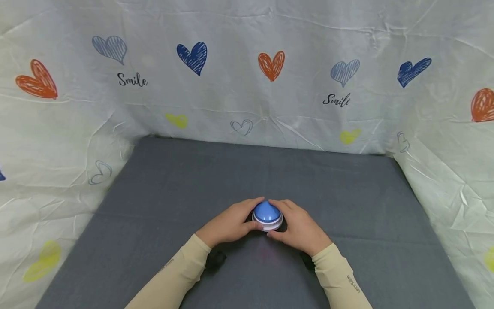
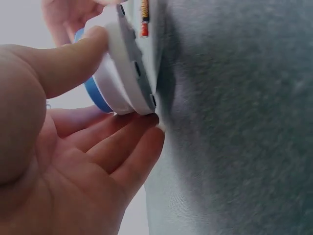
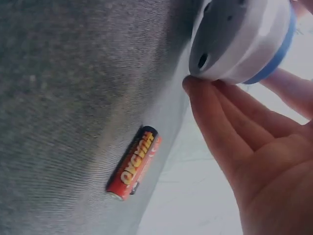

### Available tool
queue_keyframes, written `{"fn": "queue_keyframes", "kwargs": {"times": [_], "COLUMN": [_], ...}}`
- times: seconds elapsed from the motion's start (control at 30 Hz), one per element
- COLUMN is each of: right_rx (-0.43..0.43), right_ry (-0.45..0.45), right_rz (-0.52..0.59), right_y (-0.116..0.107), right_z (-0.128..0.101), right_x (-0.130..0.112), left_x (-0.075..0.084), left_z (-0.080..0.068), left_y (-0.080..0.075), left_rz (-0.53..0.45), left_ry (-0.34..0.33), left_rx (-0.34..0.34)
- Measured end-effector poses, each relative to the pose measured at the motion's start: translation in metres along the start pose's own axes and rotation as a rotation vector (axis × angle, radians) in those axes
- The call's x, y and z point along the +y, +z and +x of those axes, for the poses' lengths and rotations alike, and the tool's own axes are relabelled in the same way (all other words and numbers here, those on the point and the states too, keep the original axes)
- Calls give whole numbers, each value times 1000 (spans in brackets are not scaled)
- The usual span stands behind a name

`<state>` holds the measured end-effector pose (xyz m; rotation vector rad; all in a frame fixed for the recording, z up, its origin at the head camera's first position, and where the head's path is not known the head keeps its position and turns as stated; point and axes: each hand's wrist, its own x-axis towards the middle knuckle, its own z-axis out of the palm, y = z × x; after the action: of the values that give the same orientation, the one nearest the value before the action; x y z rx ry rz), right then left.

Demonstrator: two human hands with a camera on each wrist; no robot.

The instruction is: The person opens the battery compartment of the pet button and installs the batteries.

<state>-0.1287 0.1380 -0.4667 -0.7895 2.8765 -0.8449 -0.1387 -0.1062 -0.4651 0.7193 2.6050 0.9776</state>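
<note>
I am cupping the blue-domed gadget (image 1: 267, 215) with both hands near the middle of the front edge of the tabletop (image 1: 347, 201), my left hand (image 1: 230, 224) and right hand (image 1: 298, 229) curling their fingers (image 2: 128, 147) round its white rim and tilting it off the grey cloth. It is feeling light, rigid and smooth, so I am judging the ridged rim the surest hold, since the dome looks slippery. A red battery (image 3: 135, 162) is lying loose just beside it
</note>
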Motion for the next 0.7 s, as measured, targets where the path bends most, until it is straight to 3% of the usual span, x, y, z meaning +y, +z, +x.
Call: {"fn": "queue_keyframes", "kwargs": {"times": [0.13, 0.47, 0.7], "right_rx": [10, 193, 215], "right_ry": [0, -84, -84], "right_rz": [13, -10, 2], "right_y": [2, 4, 4], "right_z": [-3, -3, 0], "right_x": [2, 5, 4], "left_x": [0, 2, 1], "left_z": [-2, -2, -1], "left_y": [-4, -9, -9], "left_rz": [-51, -167, -153], "left_ry": [-14, -32, -25], "left_rx": [-3, 44, 35]}}
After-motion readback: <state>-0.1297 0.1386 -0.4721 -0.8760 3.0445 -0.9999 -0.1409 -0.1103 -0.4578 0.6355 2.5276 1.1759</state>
